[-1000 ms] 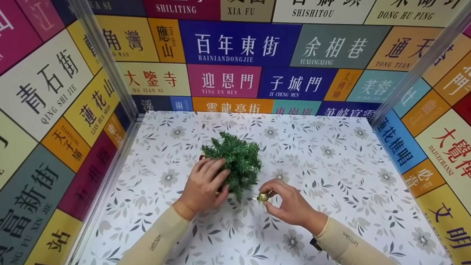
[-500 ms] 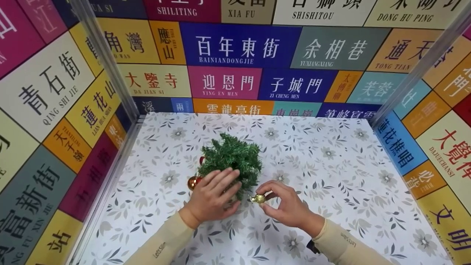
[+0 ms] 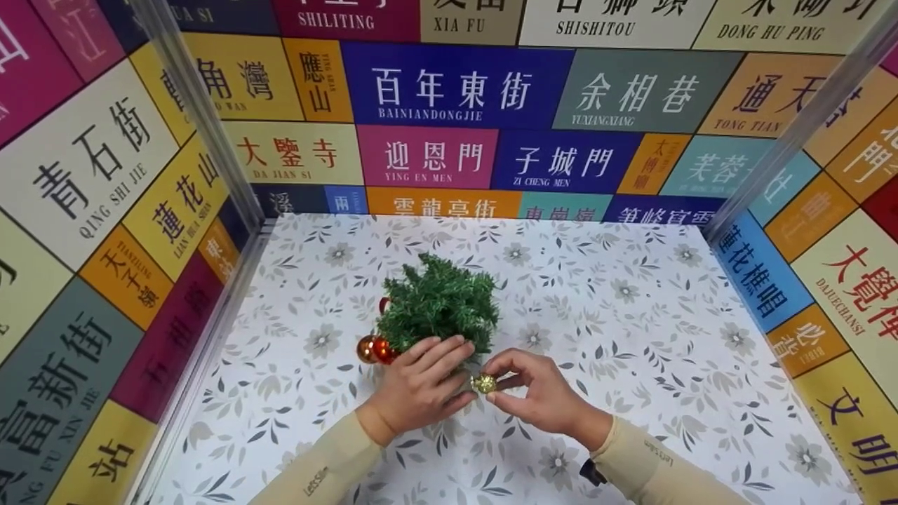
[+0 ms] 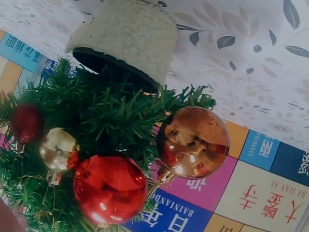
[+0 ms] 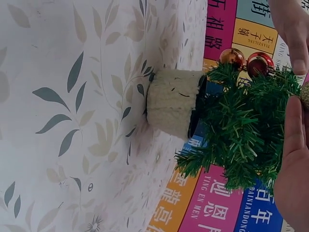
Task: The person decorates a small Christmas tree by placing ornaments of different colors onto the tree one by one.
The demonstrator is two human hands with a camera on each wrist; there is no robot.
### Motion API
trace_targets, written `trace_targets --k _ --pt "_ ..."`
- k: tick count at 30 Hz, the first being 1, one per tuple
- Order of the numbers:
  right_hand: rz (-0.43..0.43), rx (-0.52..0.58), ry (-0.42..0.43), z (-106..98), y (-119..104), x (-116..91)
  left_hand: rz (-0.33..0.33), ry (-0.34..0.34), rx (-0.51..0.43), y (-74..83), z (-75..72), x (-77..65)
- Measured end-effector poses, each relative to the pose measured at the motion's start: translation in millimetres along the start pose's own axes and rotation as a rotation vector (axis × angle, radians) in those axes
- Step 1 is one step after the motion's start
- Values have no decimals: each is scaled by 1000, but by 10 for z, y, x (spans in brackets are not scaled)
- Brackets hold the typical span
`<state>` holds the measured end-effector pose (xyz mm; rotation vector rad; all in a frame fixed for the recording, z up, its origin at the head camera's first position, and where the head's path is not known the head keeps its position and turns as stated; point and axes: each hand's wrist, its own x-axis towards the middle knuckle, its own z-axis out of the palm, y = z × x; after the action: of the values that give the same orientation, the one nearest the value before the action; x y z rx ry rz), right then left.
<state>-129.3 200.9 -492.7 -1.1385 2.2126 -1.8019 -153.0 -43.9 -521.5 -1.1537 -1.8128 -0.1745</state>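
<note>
A small green artificial Christmas tree [image 3: 438, 298] stands on the table, its cream pot [image 4: 128, 38] visible from below in the left wrist view. My left hand [image 3: 424, 389] lies against the tree's front branches with fingers extended; what lies beneath its fingertips is hidden. Between thumb and fingers, my right hand [image 3: 540, 393] pinches a gold glitter bauble [image 3: 485, 383] close to the left fingertips. On the tree's left side hang a shiny red bauble [image 4: 110, 190], a copper bauble [image 4: 195, 141], a small pale-gold bauble [image 4: 59, 149] and a dark red glitter bauble [image 4: 27, 123].
A white leaf-patterned cloth [image 3: 631, 337] covers the table around the tree. Colourful sign-printed panels [image 3: 456, 84] rise at the back and both sides, with metal posts [image 3: 210, 119] at the corners.
The left hand has slid down and right along the tree front, uncovering the red and copper baubles. The right hand has brought the gold bauble leftward, nearer the left hand.
</note>
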Motion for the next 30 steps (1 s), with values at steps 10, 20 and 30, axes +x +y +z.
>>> trace_targets --k 10,20,30 --pt "55 -5 -7 7 15 3 -1 20 -68 20 -23 49" --pt "33 -162 -61 29 3 -37 -111 -34 -217 108 -125 79" --pt "-103 -290 20 181 -69 -10 -319 -92 -295 138 -161 143"
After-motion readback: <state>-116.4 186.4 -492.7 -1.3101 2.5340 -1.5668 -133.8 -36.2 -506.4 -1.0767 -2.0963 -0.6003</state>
